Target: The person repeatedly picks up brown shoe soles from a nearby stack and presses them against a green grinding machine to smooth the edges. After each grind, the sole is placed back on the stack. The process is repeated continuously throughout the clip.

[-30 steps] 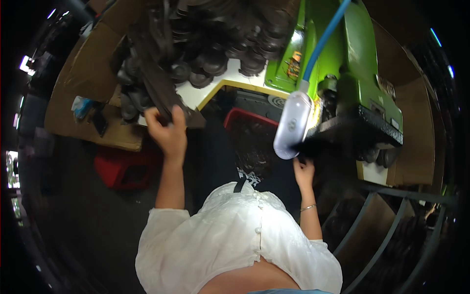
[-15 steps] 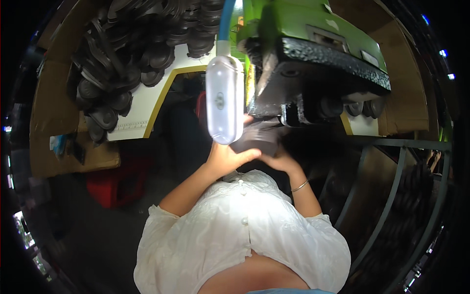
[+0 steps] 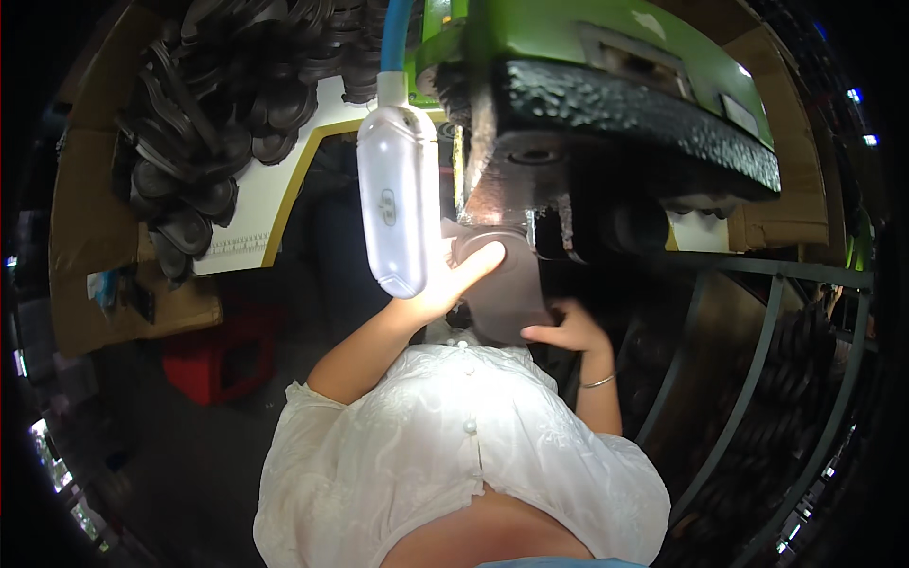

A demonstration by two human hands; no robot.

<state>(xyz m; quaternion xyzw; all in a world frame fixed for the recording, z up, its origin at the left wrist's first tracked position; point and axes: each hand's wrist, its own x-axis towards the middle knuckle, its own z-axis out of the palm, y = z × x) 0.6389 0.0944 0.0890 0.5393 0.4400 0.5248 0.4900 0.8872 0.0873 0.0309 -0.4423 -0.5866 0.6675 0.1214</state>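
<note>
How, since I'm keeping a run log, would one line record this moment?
left hand: thumb on brown piece | right hand: thumb at its lower edge | green machine: beyond, contact unclear

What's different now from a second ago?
The left hand moved right, from the pile of dark pieces to the green machine, where it holds a dark flat piece. The right hand now touches that piece's lower edge. The pile still lies on the white tabletop.

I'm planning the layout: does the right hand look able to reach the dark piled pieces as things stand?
Probably not: the left hand and lamp appear between the right hand and that pile.
</note>
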